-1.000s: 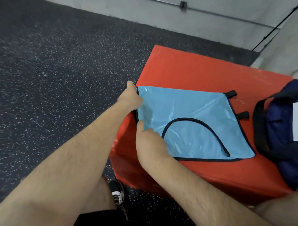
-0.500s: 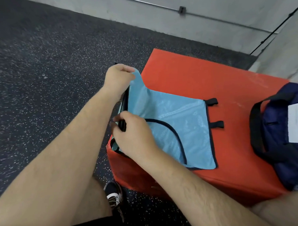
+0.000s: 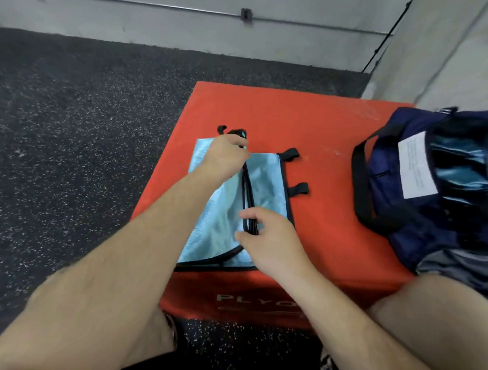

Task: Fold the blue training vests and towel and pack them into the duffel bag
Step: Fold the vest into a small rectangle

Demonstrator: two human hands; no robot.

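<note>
Both hands hold one blue vest [image 3: 268, 183]. Seen from the head camera, the left arm reaches far out over the red box [image 3: 262, 108]. The left hand [image 3: 226, 155] is at the far end of the vest. Its fingers are curled tight round the black edge there, and a bit of black strap sticks up past its knuckles. The right arm comes in from the lower right. The right hand [image 3: 270, 239] is at the near end of the vest, where its thumb and a finger pinch the same black edge.

The vest lies on top of the box, folded over. Its black edge runs in a line from one hand to the other. Two small black tabs [image 3: 299, 188] poke out on its right side.

The dark blue duffel bag [image 3: 401, 234] sits on the right part of the box. It is well apart from the vest and off to the right of the right hand. Its top is open, and shiny blue cloth [image 3: 460, 169] shows inside. A white paper [image 3: 417, 167] lies on the bag. The box stands on a black speckled floor [image 3: 66, 108].
</note>
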